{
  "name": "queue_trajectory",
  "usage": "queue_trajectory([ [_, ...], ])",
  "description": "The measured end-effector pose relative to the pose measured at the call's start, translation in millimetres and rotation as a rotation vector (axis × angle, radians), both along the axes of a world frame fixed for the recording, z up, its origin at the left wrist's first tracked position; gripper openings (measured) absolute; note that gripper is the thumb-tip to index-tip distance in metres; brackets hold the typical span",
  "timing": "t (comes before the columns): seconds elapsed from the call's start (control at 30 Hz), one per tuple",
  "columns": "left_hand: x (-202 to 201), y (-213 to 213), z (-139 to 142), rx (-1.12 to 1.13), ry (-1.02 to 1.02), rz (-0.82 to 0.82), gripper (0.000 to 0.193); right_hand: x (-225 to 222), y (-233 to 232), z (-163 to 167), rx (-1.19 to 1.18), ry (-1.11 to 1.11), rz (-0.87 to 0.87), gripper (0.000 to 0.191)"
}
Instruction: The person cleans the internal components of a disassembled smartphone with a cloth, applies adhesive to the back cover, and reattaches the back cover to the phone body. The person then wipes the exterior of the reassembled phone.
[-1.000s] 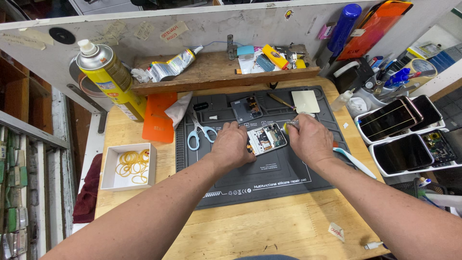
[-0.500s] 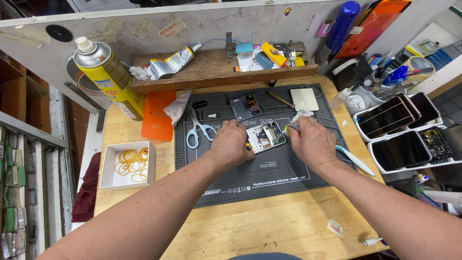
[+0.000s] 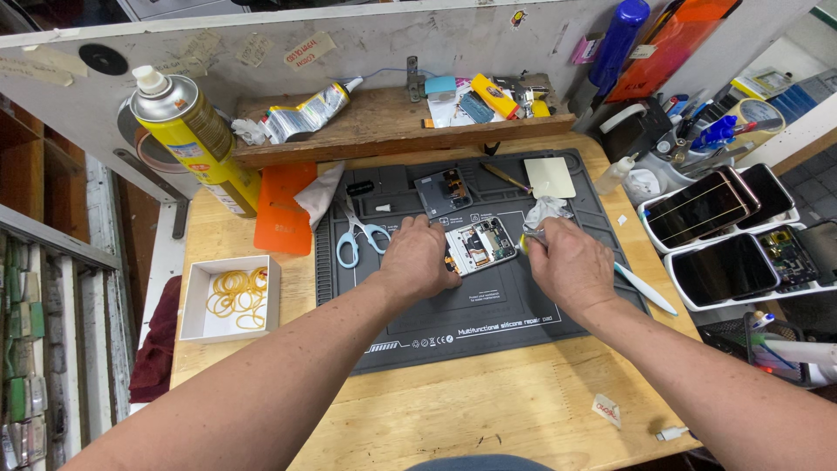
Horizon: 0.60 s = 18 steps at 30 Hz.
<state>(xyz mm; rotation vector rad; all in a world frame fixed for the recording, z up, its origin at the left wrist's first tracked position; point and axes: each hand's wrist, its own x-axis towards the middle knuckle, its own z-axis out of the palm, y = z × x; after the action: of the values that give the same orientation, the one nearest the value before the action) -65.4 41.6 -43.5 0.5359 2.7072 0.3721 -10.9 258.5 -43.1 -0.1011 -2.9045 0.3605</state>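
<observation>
Workbench (image 3: 488, 410): I am watching a wooden bench from above, with a dark silicone repair mat (image 3: 488, 314) covering its middle.
Opened phone (image 3: 479, 246): It is lying back-off at the mat's centre, circuitry facing up, between the two hands.
Left hand (image 3: 417, 260): It is pressing against the phone's left edge, fingers curled and bracing the frame.
Right hand (image 3: 567, 262): It is pinching a crumpled white wipe (image 3: 545, 214) just at the phone's right edge, fingers clenched on it.
Risk: I am judging that a hard wipe could be snagging a flex cable or connector on the bare board; if the bracing fingers are slipping, the phone could be skidding toward the scissors (image 3: 356, 234).
Loose parts: A small removed cover (image 3: 443, 190) is sitting just above the phone, easily knocked.
</observation>
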Motion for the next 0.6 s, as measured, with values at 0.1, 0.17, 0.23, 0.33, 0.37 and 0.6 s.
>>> queue_trajectory([
  [0.1,0.7,-0.7,0.6,0.001,0.009,-0.005,0.078,1.6,-1.1,2.4,0.011,-0.051,-0.025,0.023],
  [0.17,1.1,-0.9,0.6,0.007,0.009,-0.004,0.077,2.5,-1.7,4.1,0.013,-0.065,-0.027,0.023],
  [0.23,1.4,0.1,0.3,0.007,0.002,0.004,0.077,2.5,-2.0,5.9,0.014,-0.065,-0.025,0.022],
  [0.33,1.6,1.6,-0.5,0.009,0.008,0.006,0.078,-0.2,-0.9,8.5,-0.023,-0.096,-0.066,0.024],
  [0.37,1.8,2.0,-0.8,0.010,0.013,0.005,0.078,-2.1,0.0,9.4,-0.062,-0.141,-0.111,0.025],
  [0.6,2.1,2.3,-1.6,0.021,0.041,0.003,0.078,-21.0,-6.7,5.6,-0.484,-0.036,-0.071,0.026],
])
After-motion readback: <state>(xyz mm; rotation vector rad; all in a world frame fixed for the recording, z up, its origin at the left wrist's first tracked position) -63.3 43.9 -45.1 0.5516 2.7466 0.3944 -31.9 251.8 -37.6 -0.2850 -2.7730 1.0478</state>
